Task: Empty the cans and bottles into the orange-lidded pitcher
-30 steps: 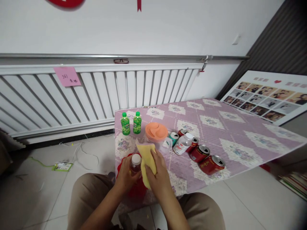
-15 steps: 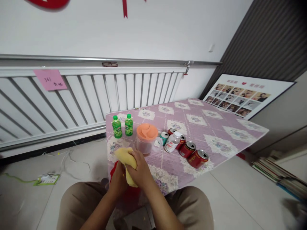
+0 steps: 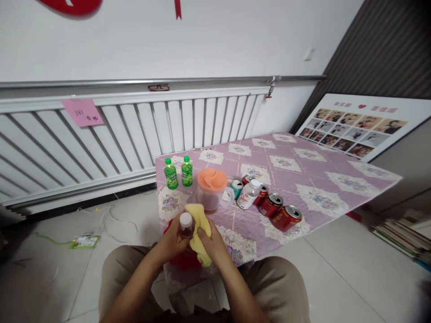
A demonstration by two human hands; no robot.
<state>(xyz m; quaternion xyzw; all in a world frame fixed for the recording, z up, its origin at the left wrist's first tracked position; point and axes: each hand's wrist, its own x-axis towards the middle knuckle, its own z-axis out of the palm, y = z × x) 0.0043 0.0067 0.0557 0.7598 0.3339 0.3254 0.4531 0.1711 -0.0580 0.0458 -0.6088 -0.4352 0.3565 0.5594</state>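
My left hand is wrapped round a bottle with a white cap and dark contents, held upright at the table's near edge. A yellow cloth is gripped in my right hand and lies against the bottle's right side. Under both hands shows something red, mostly hidden. Just beyond the cloth stands a clear pitcher with an orange lid, its handle to the right. Two green bottles are farther back on the left.
On the flowered tablecloth, right of the pitcher, are a white-capped clear bottle, a teal can and several red cans. A radiator runs behind the table. Cables lie on the floor at left.
The cloth has come off the bottle's top to its right side, so the white cap now shows. My right hand moved right with it. The view has shifted slightly.
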